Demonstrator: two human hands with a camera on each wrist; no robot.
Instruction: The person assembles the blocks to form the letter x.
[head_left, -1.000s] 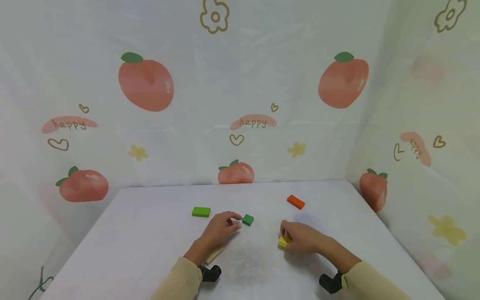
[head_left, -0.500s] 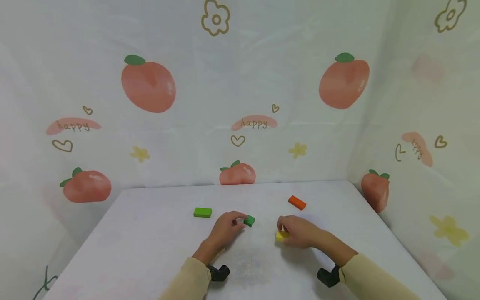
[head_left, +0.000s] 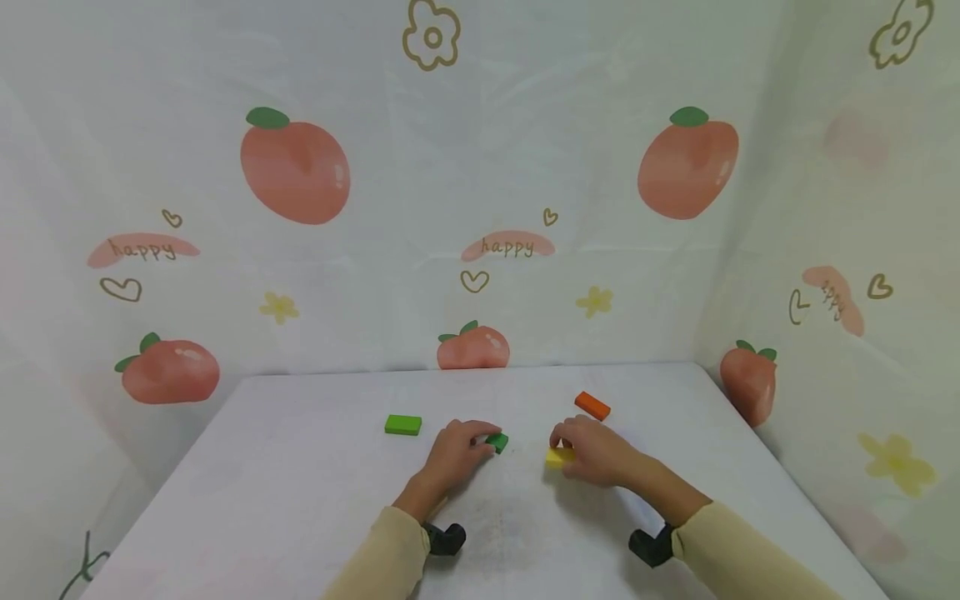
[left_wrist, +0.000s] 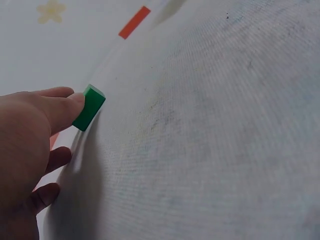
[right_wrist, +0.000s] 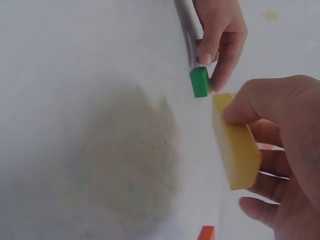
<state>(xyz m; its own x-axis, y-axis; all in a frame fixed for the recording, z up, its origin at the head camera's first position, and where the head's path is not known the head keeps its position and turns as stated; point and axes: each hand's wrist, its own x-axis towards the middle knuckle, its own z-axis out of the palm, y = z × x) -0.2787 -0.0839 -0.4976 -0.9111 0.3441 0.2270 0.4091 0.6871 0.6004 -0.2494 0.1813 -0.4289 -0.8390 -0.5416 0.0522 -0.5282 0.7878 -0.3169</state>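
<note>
My left hand [head_left: 453,457] pinches a small dark green block [head_left: 498,442] between thumb and fingers near the middle of the white table. In the left wrist view the thumb lies against one face of that green block [left_wrist: 90,108]. To the right, my right hand [head_left: 597,451] holds a yellow block [head_left: 559,458] between thumb and fingers. The right wrist view shows the yellow block [right_wrist: 239,147] as a longer bar, its far end pointing toward the green block [right_wrist: 199,82]. A short gap separates the two blocks in the head view.
A light green block [head_left: 403,425] lies behind and left of my left hand. An orange block [head_left: 592,406] lies just beyond my right hand. The white table [head_left: 300,483] ends at a fruit-printed cloth [head_left: 360,292]. Both wrists carry a black mount.
My right hand has moved forward and left with the yellow block, closer to the green one. My left hand has reached slightly right and taken the green block between its fingers.
</note>
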